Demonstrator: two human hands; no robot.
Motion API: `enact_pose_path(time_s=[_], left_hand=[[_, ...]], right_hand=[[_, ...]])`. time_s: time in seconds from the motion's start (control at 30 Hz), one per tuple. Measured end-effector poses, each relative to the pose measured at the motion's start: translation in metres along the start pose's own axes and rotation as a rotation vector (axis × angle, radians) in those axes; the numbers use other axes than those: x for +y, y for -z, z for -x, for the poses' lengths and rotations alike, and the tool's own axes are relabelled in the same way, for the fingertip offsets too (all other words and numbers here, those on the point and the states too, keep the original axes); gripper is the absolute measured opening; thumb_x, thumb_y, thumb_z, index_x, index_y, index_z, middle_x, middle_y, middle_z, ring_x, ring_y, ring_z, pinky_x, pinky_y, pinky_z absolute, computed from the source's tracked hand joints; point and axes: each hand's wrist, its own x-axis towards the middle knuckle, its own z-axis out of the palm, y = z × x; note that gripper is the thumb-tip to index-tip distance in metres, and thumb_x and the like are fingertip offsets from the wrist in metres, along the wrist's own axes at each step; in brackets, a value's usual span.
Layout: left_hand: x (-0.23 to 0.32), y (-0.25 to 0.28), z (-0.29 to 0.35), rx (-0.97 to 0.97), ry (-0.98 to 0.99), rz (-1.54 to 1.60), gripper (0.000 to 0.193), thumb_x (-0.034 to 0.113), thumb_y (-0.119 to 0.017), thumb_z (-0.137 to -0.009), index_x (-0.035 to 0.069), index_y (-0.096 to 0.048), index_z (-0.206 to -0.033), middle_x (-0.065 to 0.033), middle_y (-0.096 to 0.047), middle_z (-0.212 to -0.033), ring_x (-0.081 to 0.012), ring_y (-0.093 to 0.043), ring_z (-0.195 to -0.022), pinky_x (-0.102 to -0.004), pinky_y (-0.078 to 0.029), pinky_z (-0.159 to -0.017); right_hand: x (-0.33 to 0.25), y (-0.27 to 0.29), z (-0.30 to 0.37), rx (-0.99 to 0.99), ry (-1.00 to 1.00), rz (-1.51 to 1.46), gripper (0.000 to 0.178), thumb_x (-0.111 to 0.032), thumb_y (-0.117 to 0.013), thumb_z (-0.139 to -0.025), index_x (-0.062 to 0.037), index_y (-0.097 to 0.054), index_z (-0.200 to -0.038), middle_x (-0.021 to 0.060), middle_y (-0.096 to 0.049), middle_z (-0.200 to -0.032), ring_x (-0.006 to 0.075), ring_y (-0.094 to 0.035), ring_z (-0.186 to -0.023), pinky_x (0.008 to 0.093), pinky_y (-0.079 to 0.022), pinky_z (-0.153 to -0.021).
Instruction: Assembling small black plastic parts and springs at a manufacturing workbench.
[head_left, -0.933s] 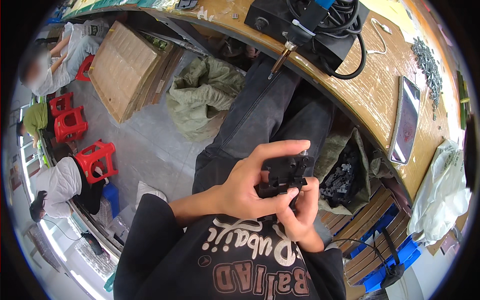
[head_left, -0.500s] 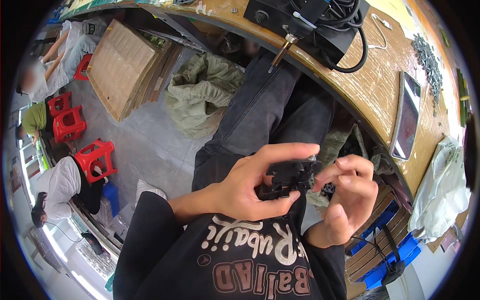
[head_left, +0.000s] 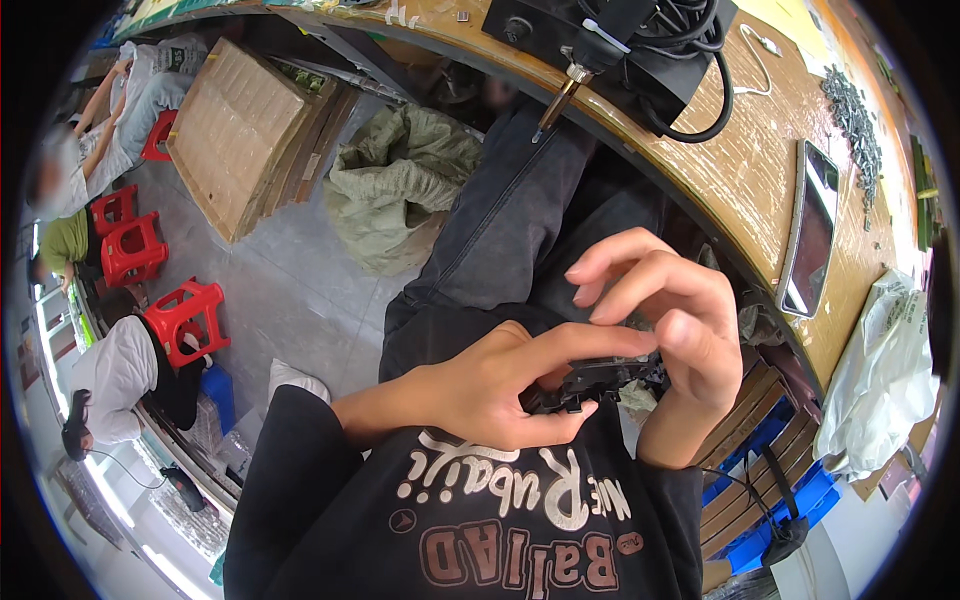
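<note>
Left hand [head_left: 490, 385] grips blocky, plastic-looking black part [head_left: 605, 376]

Thumb and forefinger pinch the part, which looks largely assembled; what is left undone cannot be told. Just rightward, the right hand's [head_left: 695, 320] fingers are loosely curled, apparently gripping nothing.

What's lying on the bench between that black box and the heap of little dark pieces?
A white cable lies between the black box and the heap, seen in the head view.
</note>
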Motion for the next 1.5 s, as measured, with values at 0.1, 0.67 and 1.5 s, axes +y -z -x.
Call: enact_pose_path(time_s=[0.1,0.67,1.5], left_hand=[[0.001,0.001,-0.001,-0.019,0.014,-0.022,0.058,0.007,-0.061,-0.070,0.010,-0.037,-0.123,-0.0044,-0.049,-0.055,-0.0132,-0.043,-0.038,-0.0241,-0.034,-0.039],[0.008,0.008,0.000,0.024,0.252,0.123,0.059,-0.009,-0.061,-0.066,-0.001,-0.036,-0.119,-0.0164,-0.041,-0.124,-0.0150,-0.051,-0.100,-0.0243,-0.047,-0.076],[-0.035,-0.015,-0.017,0.074,0.349,-0.151,0.066,0.012,-0.062,-0.074,0.007,-0.027,-0.130,-0.0097,-0.059,-0.088,-0.0152,-0.053,-0.048,-0.0257,-0.041,-0.047]], right_hand=[[-0.002,0.004,0.000,0.034,0.002,-0.205,0.016,-0.011,-0.058,-0.072,0.0044,-0.060,-0.075,0.0193,-0.053,-0.098,0.0194,-0.051,-0.082,0.0288,-0.039,-0.075],[0.010,0.006,0.028,0.242,0.256,-0.207,0.024,-0.021,-0.064,-0.073,0.0013,-0.057,-0.069,0.0159,-0.049,-0.091,0.0245,-0.048,-0.085,0.0336,-0.039,-0.076],[0.078,-0.010,0.099,0.410,-0.379,-0.211,0.019,0.003,-0.060,-0.075,0.0030,-0.053,-0.093,0.0063,-0.058,-0.080,0.0112,-0.057,-0.071,0.0243,-0.050,-0.061]])
